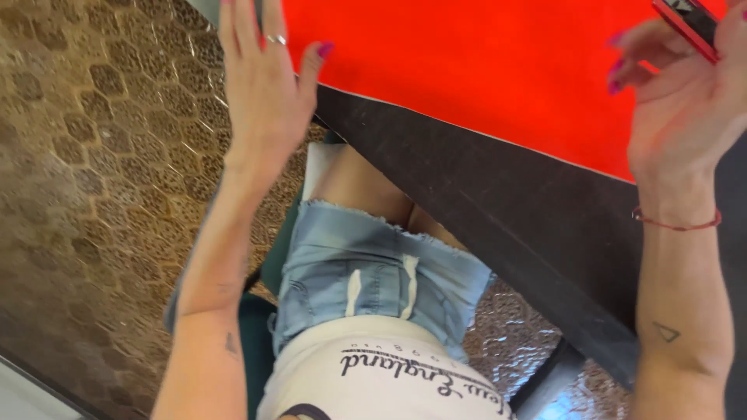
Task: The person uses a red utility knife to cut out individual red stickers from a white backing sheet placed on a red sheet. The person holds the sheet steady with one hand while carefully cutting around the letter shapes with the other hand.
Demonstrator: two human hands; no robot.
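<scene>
Red device (689, 23) – right hand (685, 101) grip

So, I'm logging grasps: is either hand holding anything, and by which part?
The right hand grips a small red device along its lower edge; the left hand holds nothing.

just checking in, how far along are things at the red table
Done: nothing finished shows; the red sheet on the dark table lies bare. In hand: the right hand holds a small red device at the frame's top edge, while the left hand is open and empty above the table's corner. Left: nothing has been set on the sheet.
</scene>
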